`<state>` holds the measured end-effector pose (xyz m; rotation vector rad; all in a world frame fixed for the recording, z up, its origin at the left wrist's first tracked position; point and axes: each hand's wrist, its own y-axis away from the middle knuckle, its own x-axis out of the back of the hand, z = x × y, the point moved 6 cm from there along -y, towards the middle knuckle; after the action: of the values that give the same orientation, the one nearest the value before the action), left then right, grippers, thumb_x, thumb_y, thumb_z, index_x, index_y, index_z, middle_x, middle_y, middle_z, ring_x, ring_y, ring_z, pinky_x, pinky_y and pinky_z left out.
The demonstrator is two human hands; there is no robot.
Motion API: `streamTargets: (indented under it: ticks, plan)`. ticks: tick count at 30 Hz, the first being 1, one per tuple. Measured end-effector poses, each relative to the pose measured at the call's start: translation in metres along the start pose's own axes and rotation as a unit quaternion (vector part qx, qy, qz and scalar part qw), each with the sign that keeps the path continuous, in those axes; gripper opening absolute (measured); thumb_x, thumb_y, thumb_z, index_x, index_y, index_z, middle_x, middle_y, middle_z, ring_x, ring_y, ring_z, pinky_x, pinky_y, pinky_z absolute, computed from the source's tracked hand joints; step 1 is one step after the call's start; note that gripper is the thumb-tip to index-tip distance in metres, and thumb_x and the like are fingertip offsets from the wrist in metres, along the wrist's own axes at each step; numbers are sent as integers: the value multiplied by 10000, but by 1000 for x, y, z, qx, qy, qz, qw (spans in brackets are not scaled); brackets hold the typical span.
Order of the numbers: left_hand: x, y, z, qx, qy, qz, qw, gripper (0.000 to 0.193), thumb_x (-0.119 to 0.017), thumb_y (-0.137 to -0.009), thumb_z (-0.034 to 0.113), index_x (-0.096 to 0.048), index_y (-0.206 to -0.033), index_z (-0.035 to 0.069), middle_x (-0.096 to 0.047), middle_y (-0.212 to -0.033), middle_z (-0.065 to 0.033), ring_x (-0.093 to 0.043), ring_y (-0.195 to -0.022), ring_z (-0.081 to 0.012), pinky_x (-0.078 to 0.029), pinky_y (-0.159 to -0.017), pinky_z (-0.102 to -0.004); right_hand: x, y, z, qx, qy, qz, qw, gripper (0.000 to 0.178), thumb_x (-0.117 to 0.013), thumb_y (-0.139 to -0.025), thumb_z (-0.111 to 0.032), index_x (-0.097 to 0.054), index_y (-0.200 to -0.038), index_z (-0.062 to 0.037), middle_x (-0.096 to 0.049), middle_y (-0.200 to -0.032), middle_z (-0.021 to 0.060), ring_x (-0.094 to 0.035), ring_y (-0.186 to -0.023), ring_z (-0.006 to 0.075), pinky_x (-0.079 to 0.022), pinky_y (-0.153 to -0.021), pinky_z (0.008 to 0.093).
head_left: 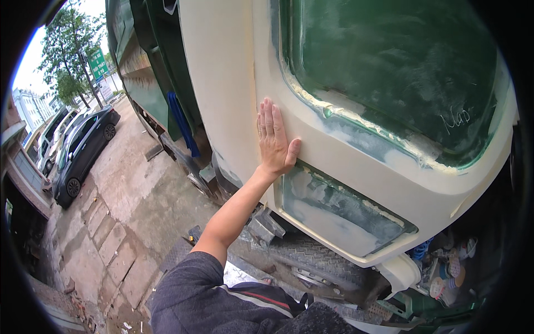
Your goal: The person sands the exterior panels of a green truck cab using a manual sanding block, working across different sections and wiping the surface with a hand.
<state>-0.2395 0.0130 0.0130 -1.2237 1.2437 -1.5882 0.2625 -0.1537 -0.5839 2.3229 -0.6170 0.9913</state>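
Note:
My left hand (273, 136) lies flat with its palm against the cream-coloured cab side (222, 67) of a large vehicle. Its fingers point upward, close together, and the thumb stands out to the right; nothing is held. To the right of the hand is a large dark green window-shaped area (389, 67), dusty and scratched, with rough pale filler (367, 125) along its lower edge. Just below the hand sits a smaller green recess (339, 209) with whitish smears. My right hand is out of view.
A big tyre (317, 259) sits under the cab. A blue cloth-like strip (182, 125) hangs behind the cab. At lower right are a blue coiled hose (421, 249) and a cluttered pile (448, 275). Parked cars, including a dark one (83, 153), stand left on paved ground (128, 189).

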Motion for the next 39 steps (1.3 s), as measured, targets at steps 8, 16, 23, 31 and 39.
streamTargets:
  ticks: [8, 16, 23, 31, 39]
  plan:
    - [12, -60, -2, -64, -14, 1, 998, 876, -471, -1026, 487, -202, -1623, -94, -154, -1698, -325, -129, -1596, -463, -109, -1289, -548, 6, 10, 23, -20, -1, 8, 1000, 567, -819, -667, -176, -642, -1175, 1, -726, -930, 195, -695, -814, 342, -556, -795, 426]
    - [20, -171, -2, -31, -41, 55, 997, 924, -555, -1000, 534, -250, -1616, -84, -196, -1709, -265, -140, -1603, -424, -109, -1290, -522, 18, 26, 70, -52, 15, 13, 998, 580, -837, -635, -165, -641, -1153, 5, -731, -947, 201, -706, -842, 356, -563, -829, 431]
    - [15, -113, -7, 5, -40, 25, 999, 910, -533, -1001, 530, -242, -1627, -64, -184, -1722, -233, -140, -1610, -397, -117, -1291, -522, 26, 47, 110, -93, 29, 13, 995, 592, -853, -607, -155, -641, -1134, 9, -736, -963, 207, -715, -867, 369, -569, -859, 435]
    - [-3, 14, -3, 36, 17, -31, 999, 911, -463, -1040, 518, -120, -1647, -67, -99, -1720, -298, -62, -1609, -455, -62, -1286, -558, 17, 13, 119, -84, -33, -30, 995, 621, -844, -594, -142, -636, -1157, 17, -736, -1027, 195, -710, -962, 352, -556, -906, 421]
    - [-22, 152, -5, 48, 14, -141, 989, 943, -506, -1027, 515, -127, -1628, -105, -46, -1707, -342, -21, -1597, -498, -56, -1288, -568, 20, 20, 60, -39, -82, -82, 993, 555, -823, -649, -93, -620, -1157, 2, -718, -972, 141, -685, -931, 308, -537, -892, 439]
